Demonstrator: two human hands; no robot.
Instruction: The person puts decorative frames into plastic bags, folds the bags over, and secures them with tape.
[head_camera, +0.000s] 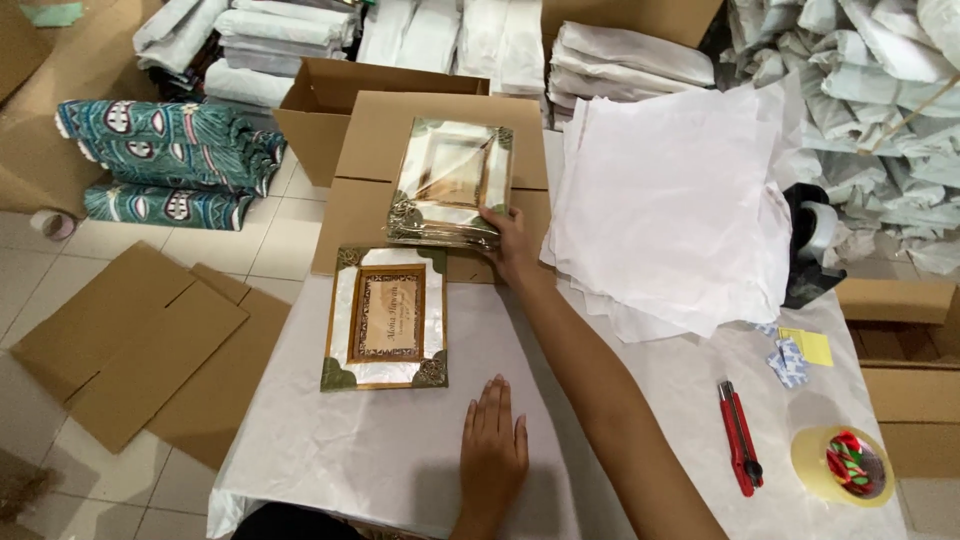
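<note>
Framed plaques (450, 183) (a clear-wrapped stack) sit upper centre of the head view on flattened cardboard (440, 120), the right hand (510, 245) clenched on their lower right corner. Left hand (492, 450) lies flat, released, on the worktop (360, 450). Best supported underneath, lifted level.

Glossy plastic-wrapped frame stack (448, 185), matt brown cardboard box (400, 150), thin crinkly white tissue paper (670, 200), red plastic cutter (739, 436)

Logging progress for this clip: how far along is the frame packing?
One decorated frame lies flat on the white sheet. The right hand grips a stack of frames on flat cardboard. The left hand rests on the table. The open box shows nothing packed.
</note>
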